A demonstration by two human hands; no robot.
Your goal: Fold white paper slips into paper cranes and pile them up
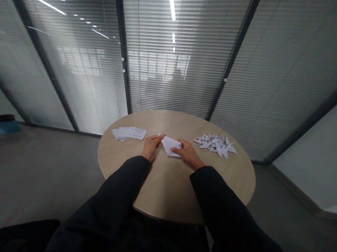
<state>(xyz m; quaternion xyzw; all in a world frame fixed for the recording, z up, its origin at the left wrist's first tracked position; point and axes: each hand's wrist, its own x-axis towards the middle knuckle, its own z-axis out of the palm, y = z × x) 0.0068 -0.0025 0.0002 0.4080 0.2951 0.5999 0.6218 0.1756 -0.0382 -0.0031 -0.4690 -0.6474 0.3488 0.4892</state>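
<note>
A folded white paper [170, 145] lies on the round wooden table [171, 186] between my hands. My left hand [152, 146] pinches its upper left corner, fingers pressed together on the paper. On the right side, my right hand [187, 151] presses down on the paper's edge with closed fingers. Both arms wear black sleeves.
A fanned stack of white paper sheets [129, 133] lies at the table's far left. A heap of several folded white paper figures [216, 143] sits at the far right. Glass walls with blinds stand behind the table. Grey floor surrounds it.
</note>
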